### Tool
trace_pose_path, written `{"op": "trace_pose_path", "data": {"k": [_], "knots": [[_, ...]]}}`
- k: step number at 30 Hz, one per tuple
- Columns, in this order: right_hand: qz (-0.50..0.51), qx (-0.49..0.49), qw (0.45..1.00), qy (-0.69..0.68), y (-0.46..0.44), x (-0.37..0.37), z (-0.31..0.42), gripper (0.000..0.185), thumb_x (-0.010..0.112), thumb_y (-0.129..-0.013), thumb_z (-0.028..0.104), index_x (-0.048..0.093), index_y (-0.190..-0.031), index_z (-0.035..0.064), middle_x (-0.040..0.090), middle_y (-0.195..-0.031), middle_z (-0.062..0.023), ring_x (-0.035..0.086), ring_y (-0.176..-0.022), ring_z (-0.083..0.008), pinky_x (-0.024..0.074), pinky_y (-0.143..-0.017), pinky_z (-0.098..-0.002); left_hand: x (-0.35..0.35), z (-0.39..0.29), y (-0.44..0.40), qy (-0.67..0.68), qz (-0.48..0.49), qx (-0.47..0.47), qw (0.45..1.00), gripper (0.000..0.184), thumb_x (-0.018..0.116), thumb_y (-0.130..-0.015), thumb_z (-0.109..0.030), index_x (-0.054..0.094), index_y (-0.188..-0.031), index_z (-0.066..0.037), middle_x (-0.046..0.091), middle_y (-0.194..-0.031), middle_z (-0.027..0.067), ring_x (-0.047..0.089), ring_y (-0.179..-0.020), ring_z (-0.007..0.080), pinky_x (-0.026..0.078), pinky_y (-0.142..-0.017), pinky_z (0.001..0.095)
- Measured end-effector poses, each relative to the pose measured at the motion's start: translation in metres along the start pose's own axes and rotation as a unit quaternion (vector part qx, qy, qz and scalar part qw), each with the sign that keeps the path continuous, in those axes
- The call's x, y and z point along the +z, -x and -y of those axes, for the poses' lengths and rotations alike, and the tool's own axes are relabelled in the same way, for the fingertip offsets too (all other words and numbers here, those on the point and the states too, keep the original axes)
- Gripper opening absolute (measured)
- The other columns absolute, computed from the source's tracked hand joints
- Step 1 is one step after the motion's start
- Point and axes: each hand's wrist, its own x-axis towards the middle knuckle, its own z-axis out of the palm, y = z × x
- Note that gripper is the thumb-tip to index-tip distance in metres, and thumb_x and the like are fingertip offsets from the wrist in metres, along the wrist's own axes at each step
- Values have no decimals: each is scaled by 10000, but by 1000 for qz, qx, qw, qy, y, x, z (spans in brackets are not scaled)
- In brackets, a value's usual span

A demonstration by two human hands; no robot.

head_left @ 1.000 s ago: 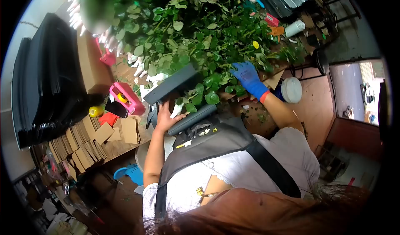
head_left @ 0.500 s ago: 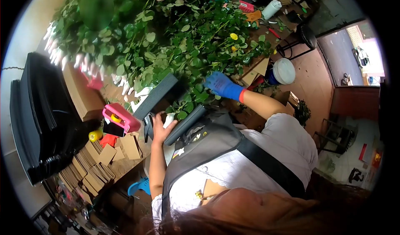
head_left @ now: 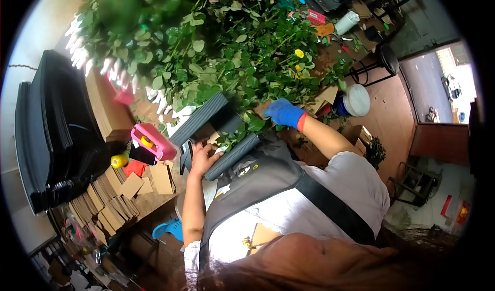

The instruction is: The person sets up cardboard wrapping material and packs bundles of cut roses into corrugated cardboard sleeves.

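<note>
My left hand (head_left: 204, 159) is bare and rests at the end of a black corrugated trough (head_left: 203, 118), its fingers apart beside a white-sleeved rose head (head_left: 221, 149). Brown card (head_left: 212, 138) shows by its fingertips. Leafy rose stems (head_left: 247, 128) lie in the trough and run toward my right hand (head_left: 285, 113). That hand wears a blue glove with a red cuff and is curled at the stem end; its fingertips are partly hidden. Beyond both hands spreads a large heap of leafy roses (head_left: 206, 59), with white-sleeved heads (head_left: 116, 71) along its left edge.
On the left are a pink container (head_left: 154, 142), yellow tape (head_left: 119, 161), cardboard pieces (head_left: 105, 200) and a stack of black sheets (head_left: 56, 131). A white bucket (head_left: 357, 100), a black stool (head_left: 388, 59) and a white bottle (head_left: 347, 22) are to the right.
My view has shifted slightly. The leaves in the trough sit lower and card now shows by my left fingers. My gloved right hand has curled more and come lower.
</note>
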Motion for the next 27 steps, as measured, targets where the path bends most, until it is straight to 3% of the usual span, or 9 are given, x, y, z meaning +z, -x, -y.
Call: {"op": "trace_pose_path", "data": {"k": [3,4,8,11,14,16,18,21,27], "knots": [[-166,92,958,-213,24,-75,10,367,685,-850,322,660,-1201,216,670,-1185,-80,636,-1090,-284,493,-915,-466,0,-4,-1,16,4,-16,1000,339,834,-747,-285,742,-1024,-112,531,-1327,194,427,-1260,382,352,-1076,441],[-274,95,936,-201,20,-85,8,411,681,-839,377,656,-1196,175,672,-1172,-95,636,-1094,-277,461,-961,-449,-4,-11,-1,15,8,-15,1000,344,828,-753,-269,747,-1054,-123,520,-1336,191,422,-1270,381,350,-1079,441],[-176,190,966,23,-17,-75,-1,375,680,-843,347,673,-1115,88,694,-1099,-124,657,-1050,-273,471,-929,-435,-7,-9,-2,23,34,-18,999,331,832,-764,-276,755,-1050,-130,498,-1372,190,428,-1291,380,347,-1083,443],[-100,179,979,-9,-41,-51,-31,245,664,-855,287,707,-1024,115,716,-978,-114,685,-963,-293,511,-838,-431,-2,-3,-3,7,36,6,999,326,830,-757,-255,756,-1051,-136,518,-1348,187,439,-1289,375,338,-1095,443],[-425,157,891,-24,13,-83,-70,181,611,-825,104,730,-950,156,705,-869,-105,682,-818,-323,540,-703,-448,0,-3,-3,2,23,9,1000,321,831,-755,-260,755,-1045,-147,520,-1358,183,448,-1290,372,343,-1091,447],[-498,208,841,29,52,-106,-106,218,592,-815,55,731,-959,143,700,-868,-91,666,-813,-308,533,-727,-435,0,-2,-2,2,20,8,1000,316,831,-755,-262,755,-1043,-154,521,-1363,180,446,-1293,372,344,-1089,448],[-570,159,806,23,90,-127,-134,246,587,-778,16,716,-971,100,694,-1000,-90,631,-924,-314,519,-790,-448,0,-2,-1,2,24,8,1000,317,831,-755,-265,755,-1042,-156,522,-1361,178,445,-1293,373,342,-1090,449],[-546,108,830,38,99,-168,-154,330,628,-785,47,692,-1102,113,685,-1072,-93,629,-975,-321,502,-863,-446,0,-2,-2,14,19,3,1000,303,833,-755,-269,757,-1028,-163,512,-1369,178,431,-1295,380,349,-1086,449],[-580,12,809,97,-15,-271,-143,453,711,-780,135,662,-1223,217,644,-1209,-52,589,-1094,-283,470,-928,-425,-3,-8,-3,25,38,-29,999,289,834,-758,-274,754,-1010,-157,489,-1387,181,412,-1284,400,354,-1086,454]]}}
